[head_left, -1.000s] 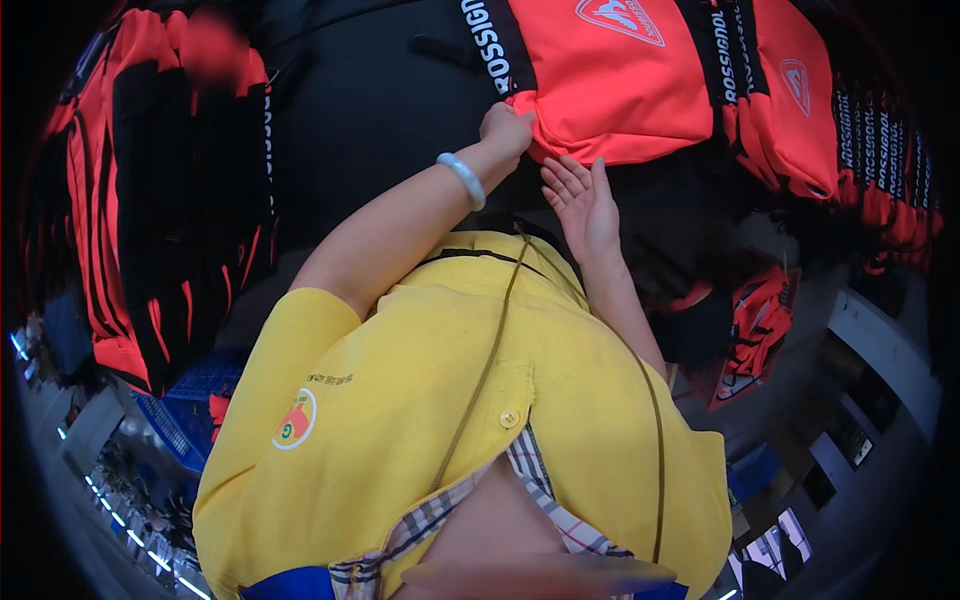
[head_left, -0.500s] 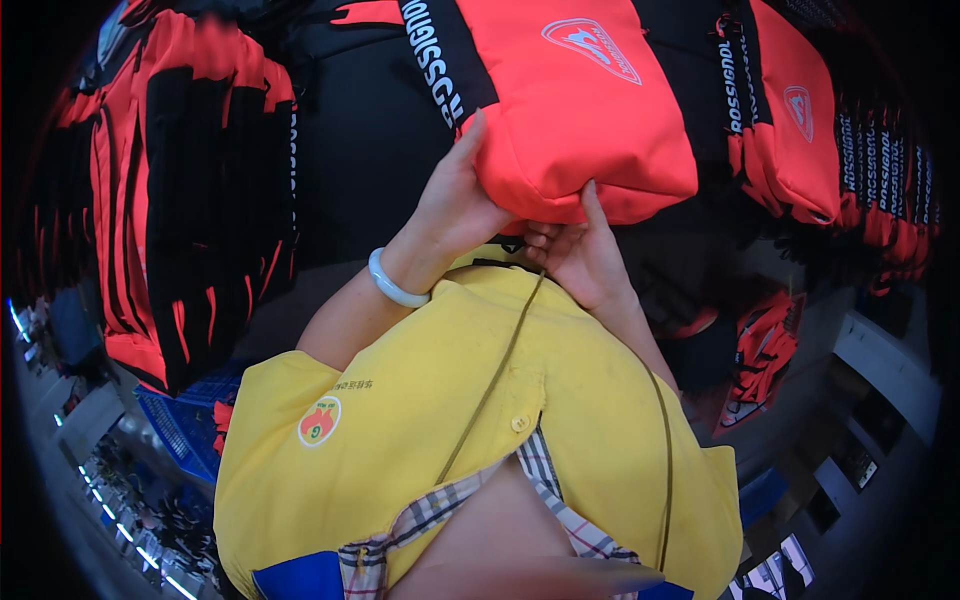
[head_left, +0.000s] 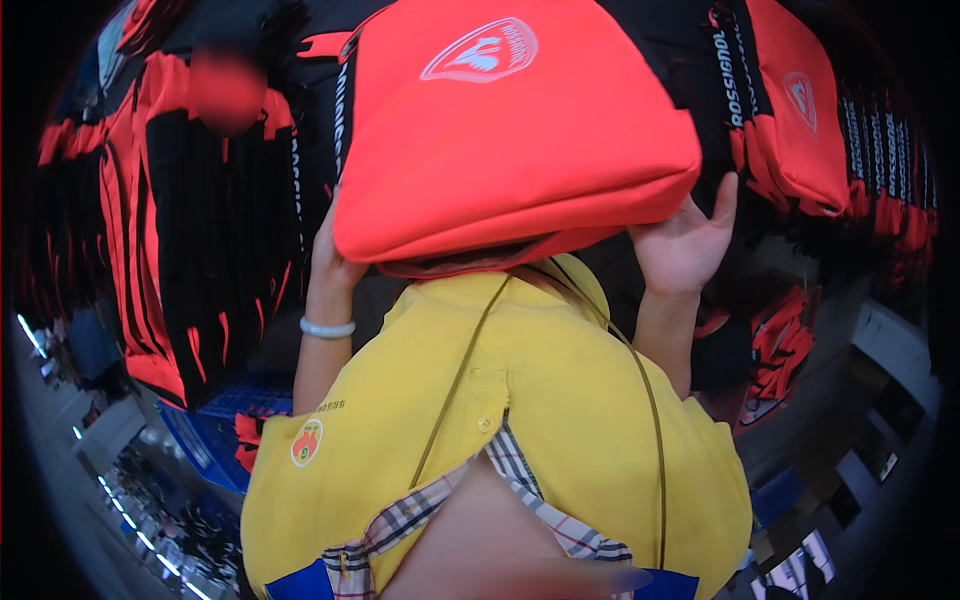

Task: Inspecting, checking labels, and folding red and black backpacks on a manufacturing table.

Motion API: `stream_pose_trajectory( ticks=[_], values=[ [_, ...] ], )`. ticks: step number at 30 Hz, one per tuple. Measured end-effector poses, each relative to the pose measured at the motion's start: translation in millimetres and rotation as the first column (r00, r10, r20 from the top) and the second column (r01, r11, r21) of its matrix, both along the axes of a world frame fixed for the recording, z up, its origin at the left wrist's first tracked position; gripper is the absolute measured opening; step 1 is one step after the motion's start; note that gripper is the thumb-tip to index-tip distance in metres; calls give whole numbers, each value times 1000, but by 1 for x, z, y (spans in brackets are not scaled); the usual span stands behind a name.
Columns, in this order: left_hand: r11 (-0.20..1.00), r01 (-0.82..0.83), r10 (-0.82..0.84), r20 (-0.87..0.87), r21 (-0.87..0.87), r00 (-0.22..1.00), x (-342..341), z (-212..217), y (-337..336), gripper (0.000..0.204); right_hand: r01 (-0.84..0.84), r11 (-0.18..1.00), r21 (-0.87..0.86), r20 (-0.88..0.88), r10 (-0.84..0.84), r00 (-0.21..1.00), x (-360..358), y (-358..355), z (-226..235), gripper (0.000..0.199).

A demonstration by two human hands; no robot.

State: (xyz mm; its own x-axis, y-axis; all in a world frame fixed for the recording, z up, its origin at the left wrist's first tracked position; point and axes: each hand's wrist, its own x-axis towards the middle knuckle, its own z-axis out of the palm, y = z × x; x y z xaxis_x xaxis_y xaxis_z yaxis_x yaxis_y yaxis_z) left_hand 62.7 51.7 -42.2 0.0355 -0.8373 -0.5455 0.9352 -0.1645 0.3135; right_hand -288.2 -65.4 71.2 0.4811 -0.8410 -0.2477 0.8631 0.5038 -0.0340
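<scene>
You have the bag (head_left: pixel 500 150) just beyond your shirt (head_left: pixel 560 390), its near edge facing the shirt. Your left hand (head_left: pixel 332 255) is at the bag's left side — fingers hidden, so whether they grip can't be told. Your right hand (head_left: pixel 680 252) is spread at the bag's right corner, thumb out clear of the fabric, fingertips hidden. Support both sides evenly so the bag stays level — and keep the shirt's cord (head_left: pixel 652 425) from snagging. Beyond the shirt, bags are piled left (head_left: pixel 225 240) and right (head_left: pixel 805 165).
</scene>
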Motion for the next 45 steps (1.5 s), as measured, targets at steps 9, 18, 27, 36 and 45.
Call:
stream_pose_trajectory(
  ticks=[9,18,27,36,45],
  values=[
    [991,-33,19,109,128,994,60,-62,41,52,-223,973,54,-10,224,975,47,13,-29,69],
    [975,-32,-1,152,219,988,80,-81,41,48,-242,970,-22,-447,207,870,57,30,-28,40],
    [965,32,-70,137,260,988,76,-108,54,48,-290,954,-70,-287,259,922,54,39,-35,46],
    [949,25,-142,352,315,925,77,-88,57,58,-212,971,-113,-291,171,941,56,33,-21,42],
    [577,593,-127,779,561,-614,29,140,9,33,-441,663,-605,-795,-532,291,10,-90,40,25]
  ],
)
